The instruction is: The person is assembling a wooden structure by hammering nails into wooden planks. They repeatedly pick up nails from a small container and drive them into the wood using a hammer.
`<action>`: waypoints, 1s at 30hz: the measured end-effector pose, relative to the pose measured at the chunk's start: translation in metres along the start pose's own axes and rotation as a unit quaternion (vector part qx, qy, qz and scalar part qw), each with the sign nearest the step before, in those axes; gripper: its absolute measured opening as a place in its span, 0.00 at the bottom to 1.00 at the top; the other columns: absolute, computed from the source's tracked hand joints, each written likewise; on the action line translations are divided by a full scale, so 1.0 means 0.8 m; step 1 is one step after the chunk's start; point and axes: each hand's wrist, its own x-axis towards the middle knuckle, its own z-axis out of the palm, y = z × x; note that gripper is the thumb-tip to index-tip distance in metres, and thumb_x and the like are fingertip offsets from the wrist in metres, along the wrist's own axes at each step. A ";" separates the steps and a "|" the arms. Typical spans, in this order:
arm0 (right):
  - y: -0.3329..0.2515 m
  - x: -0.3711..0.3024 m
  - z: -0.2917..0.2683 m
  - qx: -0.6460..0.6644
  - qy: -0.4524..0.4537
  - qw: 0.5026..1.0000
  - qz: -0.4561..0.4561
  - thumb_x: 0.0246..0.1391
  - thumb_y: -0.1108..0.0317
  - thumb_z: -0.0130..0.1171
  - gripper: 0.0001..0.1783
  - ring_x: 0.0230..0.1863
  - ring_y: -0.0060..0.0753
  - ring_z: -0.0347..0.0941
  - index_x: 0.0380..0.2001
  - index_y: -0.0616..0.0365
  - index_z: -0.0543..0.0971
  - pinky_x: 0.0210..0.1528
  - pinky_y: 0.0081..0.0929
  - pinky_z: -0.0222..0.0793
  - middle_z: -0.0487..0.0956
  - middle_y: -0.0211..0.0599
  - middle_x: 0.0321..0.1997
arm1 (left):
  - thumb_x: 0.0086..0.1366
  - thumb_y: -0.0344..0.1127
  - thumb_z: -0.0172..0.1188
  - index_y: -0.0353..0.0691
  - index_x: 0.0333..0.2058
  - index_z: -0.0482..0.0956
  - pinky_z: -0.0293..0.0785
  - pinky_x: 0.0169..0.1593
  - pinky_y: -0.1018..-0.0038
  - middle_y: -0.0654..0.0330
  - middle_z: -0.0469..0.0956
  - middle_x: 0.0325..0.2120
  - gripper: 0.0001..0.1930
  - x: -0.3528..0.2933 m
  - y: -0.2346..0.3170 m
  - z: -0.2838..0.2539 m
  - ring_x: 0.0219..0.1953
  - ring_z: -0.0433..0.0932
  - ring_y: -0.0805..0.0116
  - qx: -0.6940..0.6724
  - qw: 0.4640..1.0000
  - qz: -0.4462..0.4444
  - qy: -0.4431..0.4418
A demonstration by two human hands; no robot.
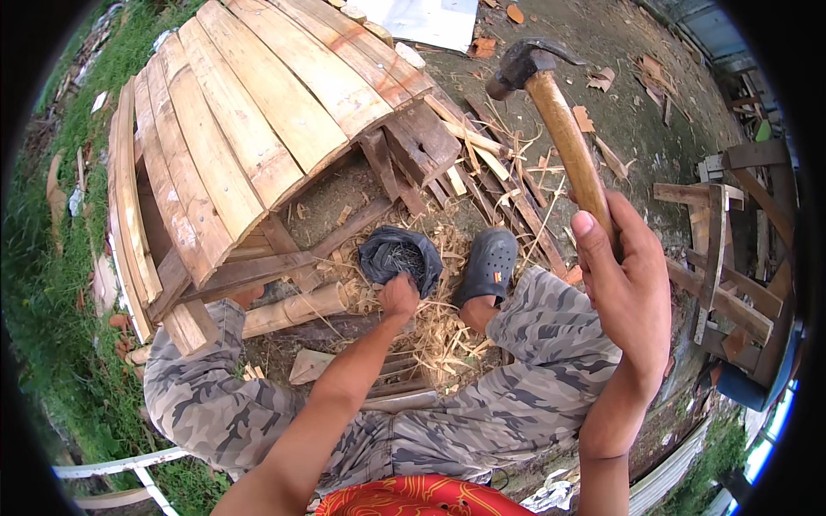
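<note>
The person's forearms are bare, with no sleeves, watch, gloves or rings showing on the left hand (398, 295) or the right hand (626, 288). The trousers (482, 404) are loose and printed in a grey, tan and brown camouflage pattern, covering both legs to the ankle. One foot wears a dark grey moulded clog (488, 265) with rows of round holes across the top and a small coloured tag near the side. At the waist shows a red garment (417, 499) with a thin yellow line pattern
</note>
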 end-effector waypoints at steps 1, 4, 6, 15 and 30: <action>0.000 0.000 0.000 -0.003 -0.001 1.000 0.001 0.67 0.57 0.60 0.18 0.23 0.28 0.61 0.44 0.64 0.78 0.28 0.32 0.62 0.71 0.41 0.21 | 0.68 0.39 0.56 0.41 0.44 0.83 0.77 0.44 0.49 0.44 0.85 0.31 0.12 0.009 -0.003 -0.008 0.38 0.84 0.44 0.024 0.999 0.028 -0.004; 0.001 0.000 0.000 0.001 0.008 1.000 -0.008 0.67 0.57 0.59 0.18 0.23 0.28 0.61 0.44 0.64 0.78 0.28 0.32 0.62 0.71 0.42 0.21 | 0.69 0.40 0.54 0.38 0.45 0.81 0.77 0.43 0.48 0.43 0.84 0.28 0.14 0.042 -0.007 -0.033 0.35 0.84 0.42 0.058 0.996 0.062 0.017; 0.001 0.000 0.000 0.002 0.011 1.000 -0.010 0.67 0.57 0.59 0.18 0.23 0.29 0.62 0.45 0.64 0.78 0.28 0.31 0.62 0.71 0.42 0.21 | 0.70 0.40 0.54 0.37 0.47 0.78 0.77 0.43 0.49 0.44 0.84 0.29 0.14 0.056 -0.005 -0.047 0.35 0.84 0.43 0.051 0.997 0.056 0.023; -0.002 -0.002 0.001 -0.007 0.009 1.000 -0.013 0.66 0.56 0.60 0.19 0.23 0.33 0.63 0.45 0.64 0.78 0.29 0.33 0.63 0.72 0.44 0.22 | 0.67 0.41 0.60 0.42 0.56 0.73 0.73 0.54 0.54 0.56 0.75 0.50 0.21 0.011 -0.031 -0.033 0.56 0.73 0.53 0.083 0.994 0.068 0.035; -0.006 -0.003 0.004 -0.008 -0.001 1.000 -0.012 0.66 0.57 0.60 0.18 0.21 0.38 0.64 0.45 0.63 0.78 0.28 0.36 0.62 0.72 0.47 0.20 | 0.65 0.39 0.58 0.33 0.71 0.52 0.70 0.64 0.51 0.39 0.66 0.63 0.40 0.031 0.057 -0.010 0.59 0.72 0.38 -0.185 0.940 -0.275 -0.081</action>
